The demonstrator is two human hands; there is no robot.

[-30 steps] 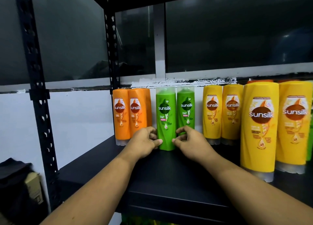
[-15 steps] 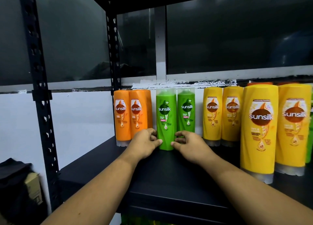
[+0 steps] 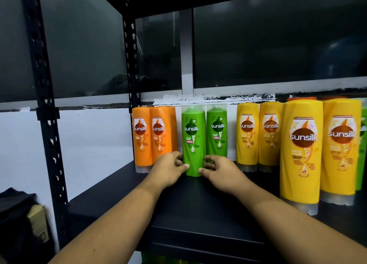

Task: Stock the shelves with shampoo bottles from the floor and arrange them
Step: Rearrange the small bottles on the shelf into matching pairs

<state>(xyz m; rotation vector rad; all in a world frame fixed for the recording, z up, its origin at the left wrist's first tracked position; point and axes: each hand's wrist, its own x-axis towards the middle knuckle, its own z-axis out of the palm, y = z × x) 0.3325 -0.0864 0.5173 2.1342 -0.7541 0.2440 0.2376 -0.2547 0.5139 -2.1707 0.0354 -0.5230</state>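
Observation:
A green Sunsilk shampoo bottle (image 3: 193, 136) stands upright on the black shelf (image 3: 198, 204). My left hand (image 3: 168, 169) grips its base from the left, and my right hand (image 3: 220, 170) grips it from the right, thumbs on the front. A second green bottle (image 3: 216, 130) stands just behind and to the right. Two orange bottles (image 3: 151, 136) stand to the left. Small yellow bottles (image 3: 258, 134) stand at the back right. Two larger yellow bottles (image 3: 301, 152) stand closer at the right.
A black perforated upright post (image 3: 45, 113) rises at the left, another post (image 3: 130, 65) at the shelf's back corner. Dark window panes sit behind. A dark bag and a cardboard box (image 3: 37, 224) lie low left. Green items show below the shelf edge (image 3: 158, 258).
Both hands stay on the green bottle's base. The bottle has shifted very slightly back toward the row.

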